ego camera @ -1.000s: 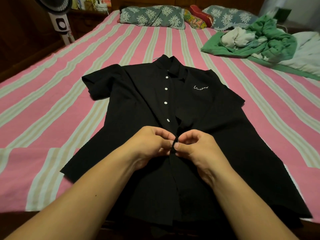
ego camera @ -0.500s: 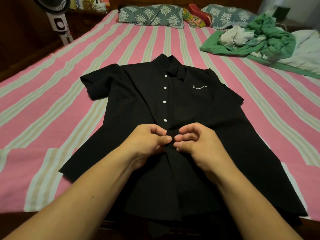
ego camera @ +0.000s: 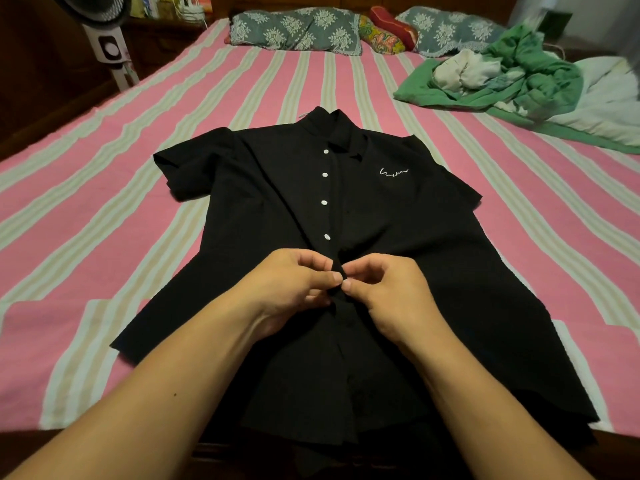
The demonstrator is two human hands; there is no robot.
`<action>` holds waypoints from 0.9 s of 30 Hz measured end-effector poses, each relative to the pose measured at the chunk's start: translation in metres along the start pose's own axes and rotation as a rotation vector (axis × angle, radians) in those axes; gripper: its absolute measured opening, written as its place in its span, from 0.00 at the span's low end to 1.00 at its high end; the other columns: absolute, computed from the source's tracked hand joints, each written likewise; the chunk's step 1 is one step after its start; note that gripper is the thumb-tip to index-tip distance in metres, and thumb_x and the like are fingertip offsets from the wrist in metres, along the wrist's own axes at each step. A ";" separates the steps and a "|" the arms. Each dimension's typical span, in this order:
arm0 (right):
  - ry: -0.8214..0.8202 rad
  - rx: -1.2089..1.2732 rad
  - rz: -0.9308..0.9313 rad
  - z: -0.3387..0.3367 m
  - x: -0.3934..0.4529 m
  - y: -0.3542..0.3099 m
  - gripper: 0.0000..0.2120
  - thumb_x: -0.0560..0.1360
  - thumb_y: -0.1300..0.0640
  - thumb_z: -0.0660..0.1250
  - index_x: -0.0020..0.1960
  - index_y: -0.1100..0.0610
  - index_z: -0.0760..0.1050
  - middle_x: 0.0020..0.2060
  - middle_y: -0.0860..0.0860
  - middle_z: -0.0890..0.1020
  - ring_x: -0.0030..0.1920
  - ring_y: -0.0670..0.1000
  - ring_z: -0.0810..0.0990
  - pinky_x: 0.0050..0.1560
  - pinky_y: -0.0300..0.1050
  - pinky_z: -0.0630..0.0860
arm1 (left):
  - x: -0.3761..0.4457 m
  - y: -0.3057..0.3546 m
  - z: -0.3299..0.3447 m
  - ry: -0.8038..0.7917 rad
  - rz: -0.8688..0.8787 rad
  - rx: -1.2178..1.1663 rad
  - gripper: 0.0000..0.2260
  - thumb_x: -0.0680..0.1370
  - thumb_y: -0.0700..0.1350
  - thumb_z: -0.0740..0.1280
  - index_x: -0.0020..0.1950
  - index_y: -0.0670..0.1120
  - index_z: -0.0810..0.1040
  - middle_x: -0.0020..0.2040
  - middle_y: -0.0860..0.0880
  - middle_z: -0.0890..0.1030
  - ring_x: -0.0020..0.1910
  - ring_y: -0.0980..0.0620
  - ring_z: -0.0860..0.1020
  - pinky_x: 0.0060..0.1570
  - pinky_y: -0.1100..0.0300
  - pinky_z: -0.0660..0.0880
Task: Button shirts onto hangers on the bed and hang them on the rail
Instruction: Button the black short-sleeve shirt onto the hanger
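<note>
Both hands meet at centre frame: left hand [ego camera: 294, 282] and right hand [ego camera: 388, 289] each pinch the black shirt [ego camera: 398, 237] placket. Thin, limp cloth probably bunches easily, so hold close beside the button.

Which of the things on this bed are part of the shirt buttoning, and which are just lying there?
Part of the job:
black shirt
its white buttons
left hand and right hand, both pinching the shirt's front edge

Just lying about:
green clothes heap
pillows
fan
</note>
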State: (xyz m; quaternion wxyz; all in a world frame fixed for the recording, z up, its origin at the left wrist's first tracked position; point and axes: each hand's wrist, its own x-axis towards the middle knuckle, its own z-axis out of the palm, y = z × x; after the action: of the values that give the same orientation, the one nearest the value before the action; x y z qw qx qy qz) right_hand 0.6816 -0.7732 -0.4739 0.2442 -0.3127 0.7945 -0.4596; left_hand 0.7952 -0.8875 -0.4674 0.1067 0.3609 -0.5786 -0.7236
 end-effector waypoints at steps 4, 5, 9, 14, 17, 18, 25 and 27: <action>-0.001 0.044 0.003 -0.001 0.001 -0.001 0.09 0.71 0.61 0.78 0.44 0.48 0.85 0.37 0.46 0.86 0.41 0.44 0.85 0.51 0.47 0.83 | -0.002 0.001 0.000 -0.002 0.020 0.012 0.06 0.76 0.33 0.73 0.45 0.42 0.79 0.34 0.48 0.81 0.32 0.55 0.80 0.43 0.60 0.80; -0.005 0.036 -0.009 -0.002 0.000 -0.001 0.09 0.71 0.62 0.78 0.44 0.49 0.84 0.37 0.46 0.86 0.41 0.45 0.85 0.50 0.47 0.82 | -0.002 0.001 0.000 -0.006 0.017 0.014 0.06 0.76 0.33 0.73 0.45 0.42 0.79 0.34 0.48 0.81 0.32 0.55 0.79 0.41 0.60 0.79; 0.013 -0.033 -0.060 -0.003 -0.002 -0.004 0.10 0.71 0.61 0.78 0.42 0.50 0.79 0.35 0.49 0.84 0.38 0.46 0.83 0.44 0.44 0.80 | -0.002 0.005 -0.005 -0.083 -0.058 -0.055 0.08 0.76 0.32 0.72 0.45 0.43 0.77 0.38 0.45 0.80 0.34 0.53 0.78 0.37 0.62 0.79; 0.051 -0.124 -0.126 -0.002 -0.003 -0.006 0.10 0.71 0.59 0.76 0.41 0.48 0.77 0.37 0.46 0.84 0.40 0.44 0.82 0.42 0.42 0.78 | 0.000 0.008 -0.008 -0.146 -0.131 -0.166 0.10 0.77 0.31 0.70 0.45 0.45 0.75 0.42 0.45 0.80 0.35 0.53 0.78 0.38 0.61 0.79; 0.022 -0.062 -0.098 -0.001 -0.002 -0.006 0.08 0.72 0.61 0.75 0.42 0.49 0.80 0.37 0.46 0.84 0.40 0.44 0.81 0.42 0.39 0.77 | 0.001 0.007 -0.007 -0.151 -0.127 -0.133 0.09 0.77 0.32 0.70 0.44 0.45 0.75 0.36 0.48 0.78 0.33 0.54 0.78 0.40 0.61 0.79; 0.016 -0.037 -0.087 -0.001 -0.002 -0.006 0.08 0.72 0.61 0.75 0.42 0.49 0.81 0.37 0.46 0.84 0.40 0.44 0.82 0.42 0.39 0.77 | 0.001 0.007 -0.007 -0.157 -0.121 -0.118 0.10 0.78 0.32 0.70 0.43 0.45 0.75 0.36 0.48 0.78 0.33 0.55 0.78 0.41 0.61 0.79; 0.059 -0.092 -0.058 -0.002 -0.003 -0.008 0.07 0.72 0.58 0.76 0.40 0.49 0.80 0.34 0.46 0.83 0.34 0.42 0.79 0.37 0.39 0.75 | 0.002 0.008 -0.009 -0.160 -0.079 -0.116 0.05 0.77 0.31 0.69 0.50 0.40 0.79 0.38 0.47 0.82 0.34 0.55 0.80 0.39 0.63 0.80; 0.039 -0.047 -0.021 -0.002 -0.005 -0.010 0.05 0.72 0.58 0.76 0.40 0.50 0.82 0.34 0.47 0.84 0.34 0.42 0.79 0.35 0.37 0.75 | 0.002 0.008 -0.009 -0.145 -0.066 -0.132 0.05 0.77 0.32 0.69 0.51 0.40 0.79 0.39 0.47 0.82 0.34 0.54 0.80 0.38 0.63 0.79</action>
State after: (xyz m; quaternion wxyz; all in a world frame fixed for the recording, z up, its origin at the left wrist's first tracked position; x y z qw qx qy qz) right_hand 0.6864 -0.7722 -0.4639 0.2164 -0.3175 0.8065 -0.4494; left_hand 0.7979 -0.8980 -0.4619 0.0642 0.3187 -0.5235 -0.7876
